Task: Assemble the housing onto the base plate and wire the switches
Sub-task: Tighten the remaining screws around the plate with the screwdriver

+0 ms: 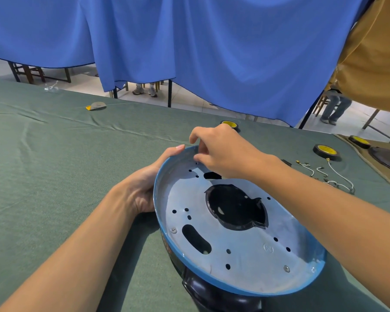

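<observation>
Blue-rimmed housing [234,287] gripped by left hand [144,188]; right hand [223,152] fingertips pinched, contents unclear.

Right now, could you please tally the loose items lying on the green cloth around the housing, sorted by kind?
Tape rolls, black with yellow cores: 3
White wire bundle with terminals: 1
Paper disc with yellow tab: 1
Clear plastic scrap at the far edge: 1
Total: 6
</observation>
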Available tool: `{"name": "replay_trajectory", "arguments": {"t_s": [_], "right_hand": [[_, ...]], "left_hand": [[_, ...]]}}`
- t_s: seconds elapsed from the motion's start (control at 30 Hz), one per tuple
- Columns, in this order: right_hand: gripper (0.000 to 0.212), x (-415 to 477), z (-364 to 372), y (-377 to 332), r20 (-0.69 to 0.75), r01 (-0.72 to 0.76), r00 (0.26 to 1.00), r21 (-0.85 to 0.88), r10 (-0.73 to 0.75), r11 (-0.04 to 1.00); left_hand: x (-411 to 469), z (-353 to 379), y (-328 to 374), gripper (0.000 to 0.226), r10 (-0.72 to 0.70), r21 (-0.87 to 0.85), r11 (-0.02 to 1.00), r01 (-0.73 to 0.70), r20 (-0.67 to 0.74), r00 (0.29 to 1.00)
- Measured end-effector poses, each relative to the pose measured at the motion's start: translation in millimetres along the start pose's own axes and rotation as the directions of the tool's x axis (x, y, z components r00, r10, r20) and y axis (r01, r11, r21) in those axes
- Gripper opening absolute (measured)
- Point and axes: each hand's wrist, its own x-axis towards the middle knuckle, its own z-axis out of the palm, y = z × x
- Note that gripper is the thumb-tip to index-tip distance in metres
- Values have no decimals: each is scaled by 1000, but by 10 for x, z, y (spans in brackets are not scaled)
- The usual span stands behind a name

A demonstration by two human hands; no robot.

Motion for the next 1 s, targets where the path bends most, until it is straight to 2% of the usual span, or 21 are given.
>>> {"name": "replay_trajectory", "arguments": {"t_s": [0.07, 0.13, 0.2, 0.27, 0.33, 0.47, 0.67, 0.87, 1.0], "right_hand": [[35, -16, -27, -11, 47, 24, 999, 48, -26, 999], [34, -19, -15, -39, 75, 29, 997, 20, -31, 999], [25, -1, 14, -53, 33, 13, 999, -67, -11, 998], [24, 8, 8, -61, -29, -4, 1000, -138, 0, 990], [28, -2, -25, -50, -20, 5, 1000, -86, -7, 996], [40, -55, -59, -28, 102, 35, 994, 9, -35, 999], [32, -37, 12, -37, -13, -8, 1000, -56, 7, 998], [38, -64, -10, -25, 56, 23, 998, 24, -24, 999], [28, -45, 48, -31, 25, 4, 1000, 3, -4, 1000]], "left_hand": [[5, -1, 2, 52, 14, -1, 1000, -14, -7, 1000], [14, -4, 0, 51, 38, 7, 999, -38, -25, 999], [10, 4, -5, 51, 32, 14, 999, -32, -12, 999], [-6, 9, -6, 52, 24, 25, 999, -24, -1, 1000], [-1, 1, -7, 53, 27, 38, 999, -27, -6, 1000], [23, -9, -14, 49, 66, 48, 997, -65, -16, 998], [9, -4, -12, 52, 40, 53, 998, -41, 12, 999], [14, -4, -15, 50, 43, 33, 999, -44, 20, 999], [18, -3, -9, 50, 29, 30, 999, -30, 37, 999]]}}
